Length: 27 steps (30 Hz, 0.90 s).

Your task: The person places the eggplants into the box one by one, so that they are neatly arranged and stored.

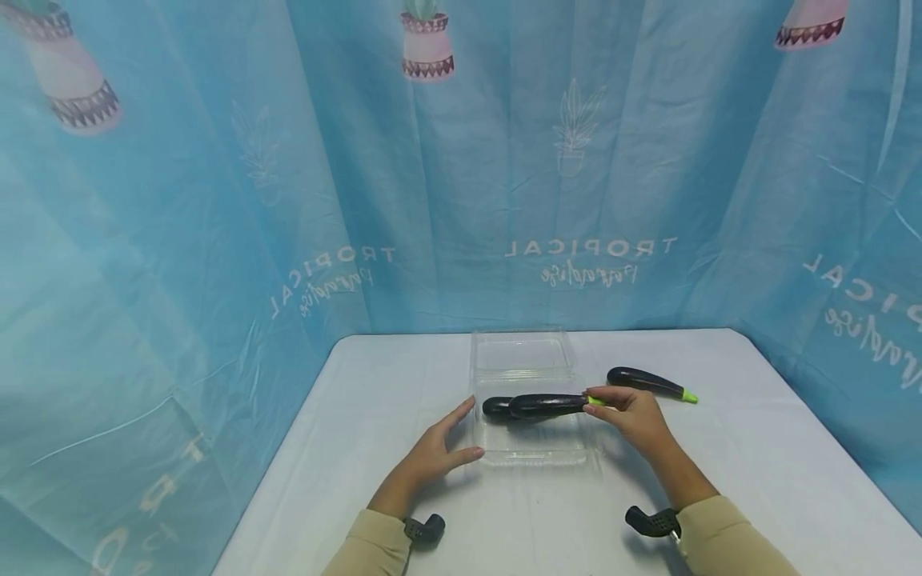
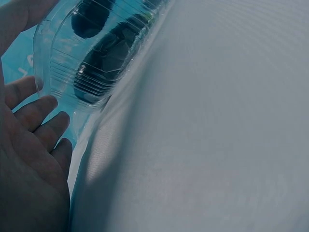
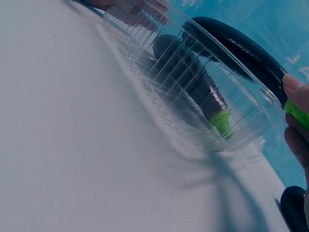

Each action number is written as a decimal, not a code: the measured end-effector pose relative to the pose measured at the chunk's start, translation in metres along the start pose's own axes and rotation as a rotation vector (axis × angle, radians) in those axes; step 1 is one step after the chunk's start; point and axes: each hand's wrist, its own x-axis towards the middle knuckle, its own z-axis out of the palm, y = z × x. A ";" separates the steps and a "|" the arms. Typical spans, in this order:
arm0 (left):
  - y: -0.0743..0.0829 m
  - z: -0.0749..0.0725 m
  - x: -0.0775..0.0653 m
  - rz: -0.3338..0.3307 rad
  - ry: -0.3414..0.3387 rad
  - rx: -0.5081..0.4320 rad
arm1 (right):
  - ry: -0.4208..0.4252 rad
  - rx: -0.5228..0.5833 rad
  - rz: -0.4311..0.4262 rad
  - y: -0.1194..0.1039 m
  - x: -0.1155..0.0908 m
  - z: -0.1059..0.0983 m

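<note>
My right hand (image 1: 634, 420) pinches a dark eggplant (image 1: 547, 406) by its green stem end, holding it above a clear plastic clamshell container (image 1: 533, 459). Inside the container lies another eggplant (image 3: 193, 79), its green end toward the right; from the head view the held one covers most of it. My left hand (image 1: 432, 458) is at the container's left side with thumb and fingers spread. In the left wrist view its fingers (image 2: 36, 113) look relaxed beside the ribbed wall, and firm contact is hard to tell.
A third eggplant (image 1: 644, 381) lies on the white table (image 1: 403, 376), behind my right hand. The container's lid (image 1: 522, 352) is folded back toward the blue curtain (image 1: 461, 280). Black wrist mounts (image 1: 426, 530) sit at both sleeves.
</note>
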 end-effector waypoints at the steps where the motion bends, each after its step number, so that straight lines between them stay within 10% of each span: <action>1: 0.000 0.000 0.000 -0.002 -0.001 0.001 | 0.001 -0.010 -0.005 0.000 0.000 0.000; 27: -0.002 0.000 0.000 -0.004 0.000 0.006 | -0.023 -0.074 -0.098 -0.008 0.004 0.020</action>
